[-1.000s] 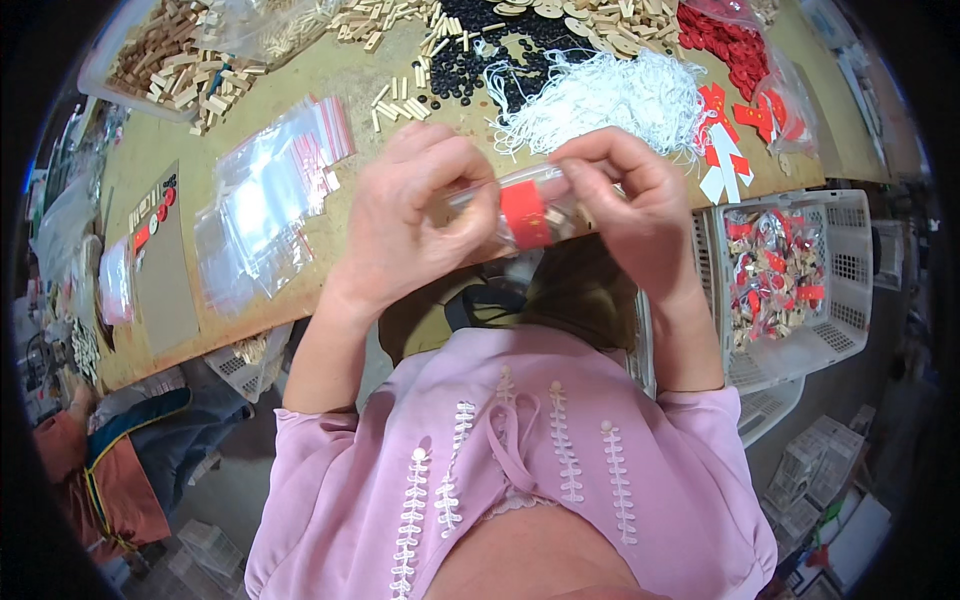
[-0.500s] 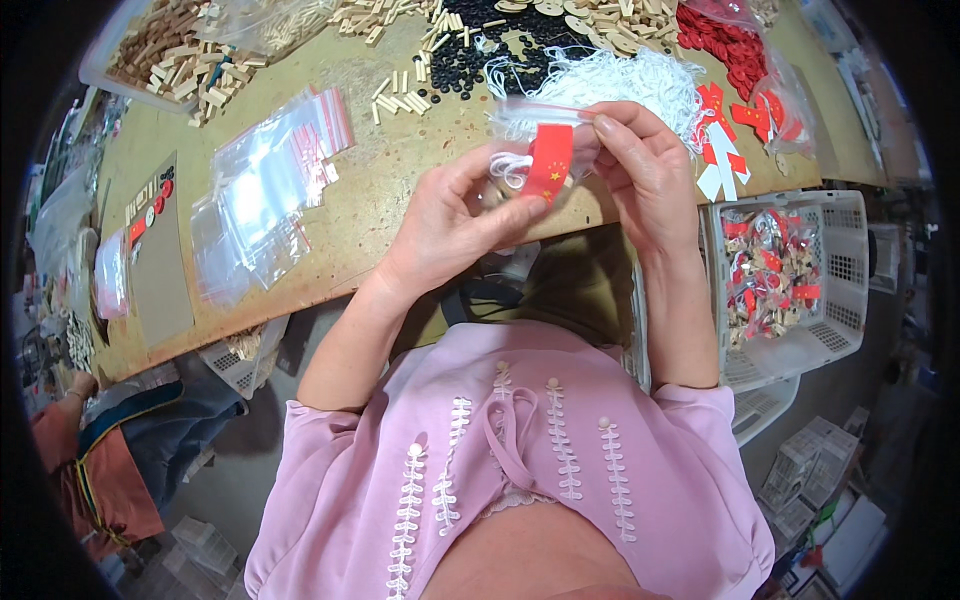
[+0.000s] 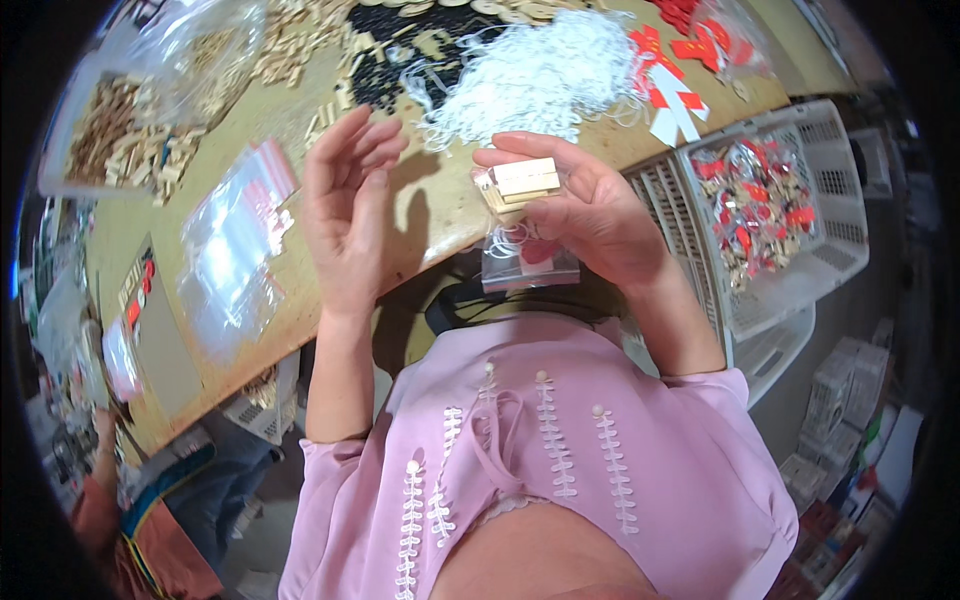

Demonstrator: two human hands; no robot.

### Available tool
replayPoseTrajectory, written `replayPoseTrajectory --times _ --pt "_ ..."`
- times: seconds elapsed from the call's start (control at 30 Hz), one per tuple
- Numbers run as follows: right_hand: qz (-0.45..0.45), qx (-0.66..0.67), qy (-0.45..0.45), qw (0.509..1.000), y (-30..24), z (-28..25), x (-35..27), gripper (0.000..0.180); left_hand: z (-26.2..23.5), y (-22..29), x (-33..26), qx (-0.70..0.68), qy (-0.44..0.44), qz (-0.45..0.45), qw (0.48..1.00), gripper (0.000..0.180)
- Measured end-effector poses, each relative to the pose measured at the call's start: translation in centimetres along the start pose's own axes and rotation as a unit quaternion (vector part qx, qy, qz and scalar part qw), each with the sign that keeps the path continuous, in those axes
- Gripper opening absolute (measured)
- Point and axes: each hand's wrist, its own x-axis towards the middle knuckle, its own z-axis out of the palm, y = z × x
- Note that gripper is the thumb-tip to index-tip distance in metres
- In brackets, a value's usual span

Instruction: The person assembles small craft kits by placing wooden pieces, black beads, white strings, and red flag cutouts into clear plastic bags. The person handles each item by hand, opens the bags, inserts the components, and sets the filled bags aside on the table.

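In my right hand [image 3: 590,205] is a small clear zip bag [image 3: 530,270], gripped between thumb and fingers. Pale wooden blocks [image 3: 527,180] show at its upper end, with white string and something red lower down. The zip edge hangs downward over the table's front edge. My left hand [image 3: 345,200] is raised to the left of the bag, empty, its fingers apart and slightly curled. Beyond my hands lies a heap of white string [image 3: 535,75].
A stack of clear zip bags [image 3: 225,260] lies left on the table [image 3: 210,385]. Wooden pieces [image 3: 150,155] fill a far-left tub. A white basket [image 3: 840,200] with several filled bags stands at the right. Red strips [image 3: 655,60] lie far right. Another person's arm [image 3: 103,450] shows lower left.
My left hand has let go of the bag and moved left. The right hand has turned the bag over, zip edge now downward, and brought it lower.
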Motion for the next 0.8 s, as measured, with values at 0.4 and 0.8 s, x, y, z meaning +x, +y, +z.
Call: replayPoseTrajectory --times 0.4,0.8 --pt "-0.066 -0.12 -0.045 0.99 0.9 -1.6 -3.7 0.051 4.7 -0.3 -3.6 -0.02 -0.243 -0.123 0.962 0.046" --pt "-0.112 -0.85 0.362 0.367 -9.6 -16.0 -17.3 0.045 3.9 -0.1 -2.3 0.155 -0.195 0.006 0.969 0.013"
